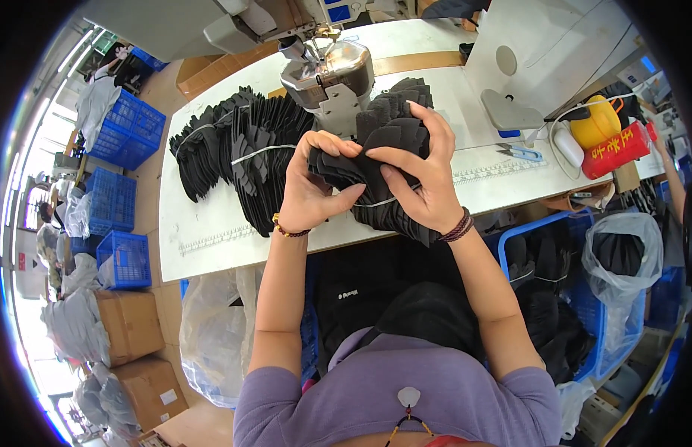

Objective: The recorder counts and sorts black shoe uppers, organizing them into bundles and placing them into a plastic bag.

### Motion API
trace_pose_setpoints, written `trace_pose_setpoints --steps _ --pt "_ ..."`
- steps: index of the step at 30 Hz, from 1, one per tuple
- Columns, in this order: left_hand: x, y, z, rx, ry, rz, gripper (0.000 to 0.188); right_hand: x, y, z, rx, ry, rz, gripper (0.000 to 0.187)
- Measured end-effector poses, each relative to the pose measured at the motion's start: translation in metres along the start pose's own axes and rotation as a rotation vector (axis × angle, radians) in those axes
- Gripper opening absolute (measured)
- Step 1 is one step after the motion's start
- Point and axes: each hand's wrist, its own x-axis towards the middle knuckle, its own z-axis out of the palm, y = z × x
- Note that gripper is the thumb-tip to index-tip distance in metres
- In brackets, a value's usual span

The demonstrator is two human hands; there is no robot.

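Black fabric pieces [394,135]: matte, round-edged, layered; pale band [376,203] | left hand [307,186], right hand [435,175]: each pinching pieces

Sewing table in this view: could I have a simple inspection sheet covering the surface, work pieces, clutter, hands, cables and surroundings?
Surface: white table, with ruler markings near its front edge.
Work pieces: stacked black pieces at the hands; banded black bundles to their left.
Clutter: blue-handled snips, yellow container and red cylinder toward the right.
Hands: left hand and right hand both grip the black pieces with their fingers.
Cables: a thin pale cord, perhaps a cable, curves beside the yellow container.
Surroundings: sewing machine beyond the hands; blue crates and cardboard boxes at left.
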Motion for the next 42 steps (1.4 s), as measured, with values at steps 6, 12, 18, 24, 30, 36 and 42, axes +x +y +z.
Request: trace_pose_setpoints --steps 6,12,18,24,30,36,42 --pt "0.000 0.003 0.001 0.019 -0.005 -0.020 0.054 0.005 -0.004 0.001 0.049 0.013 0.038 0.026" --pt "-0.003 0.002 -0.003 0.017 0.000 -0.078 0.063 0.003 -0.002 0.002 0.055 0.006 0.046 0.025" --pt "0.001 0.007 -0.003 0.098 0.001 -0.102 0.067 0.007 -0.008 0.000 0.018 0.042 0.041 0.020" --pt "-0.006 0.004 -0.003 0.247 -0.038 -0.029 0.057 -0.002 -0.013 0.010 0.007 0.149 0.087 0.019" --pt "-0.010 -0.011 0.007 0.181 0.083 -0.004 0.059 0.002 -0.012 0.021 0.132 0.255 0.173 0.017" --pt "-0.015 -0.023 -0.001 0.057 0.097 -0.007 0.066 0.007 -0.008 0.014 0.062 -0.006 0.035 0.019" --pt "-0.014 -0.028 -0.010 0.027 0.064 0.011 0.069 0.004 -0.012 0.011 0.111 -0.006 0.078 0.019"
